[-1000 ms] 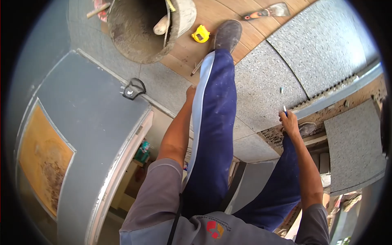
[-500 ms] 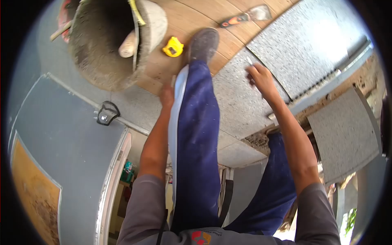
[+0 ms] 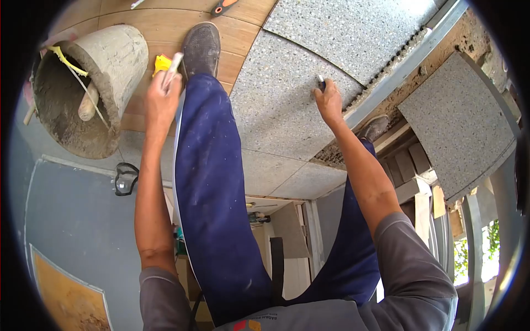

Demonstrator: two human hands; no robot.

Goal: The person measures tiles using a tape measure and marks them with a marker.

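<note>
My left hand (image 3: 162,99) is closed on a whitish stick-like object (image 3: 173,64), blurred by motion, beside my shoe. Just behind it a yellow tape measure (image 3: 161,62) lies on the wooden floor. Over the speckled grey tile (image 3: 281,105) is my right hand (image 3: 329,101), its fingers pinched round a small pen-like object (image 3: 321,83) with a pale end. A dark joint runs between this tile and the neighbouring speckled tile (image 3: 353,33).
A mortar-caked bucket (image 3: 118,60) lies tipped at the left, a wooden handle inside. An orange-and-black tool handle (image 3: 223,6) shows at the top. At right are a metal edge (image 3: 381,83), a rough gap and a loose tile (image 3: 452,116). A clear mask (image 3: 126,179) lies lower left.
The view has shifted, so the bucket and tape measure appear further left. My left hand has risen from beside my leg, showing the whitish object. My right hand is now nearer the metal edge.
</note>
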